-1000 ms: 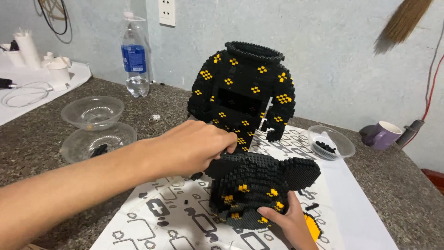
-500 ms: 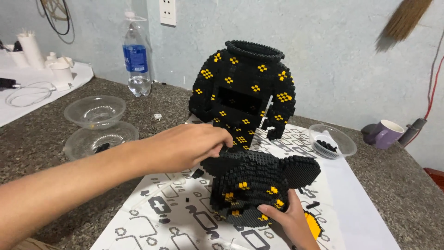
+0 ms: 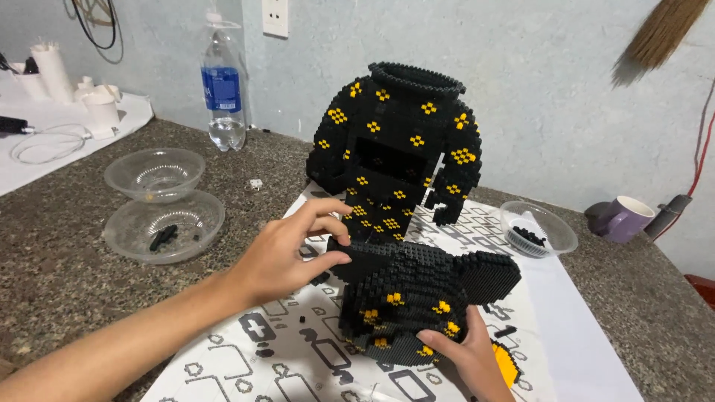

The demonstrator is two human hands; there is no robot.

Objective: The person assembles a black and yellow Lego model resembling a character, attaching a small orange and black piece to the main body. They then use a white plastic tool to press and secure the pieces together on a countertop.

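Left hand (image 3: pixel 287 249) pinches the black brick head (image 3: pixel 417 301) at its ear; right hand (image 3: pixel 465 353) grips beneath.

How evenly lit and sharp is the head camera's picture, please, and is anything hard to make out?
Head view: soft, even light, faint shadows, no glare. The left hand and right hand on the black brick head look sharp; its dark studs merge, and the broom is cropped.

Water bottle (image 3: pixel 223 89), purple mug (image 3: pixel 623 218) (far right).
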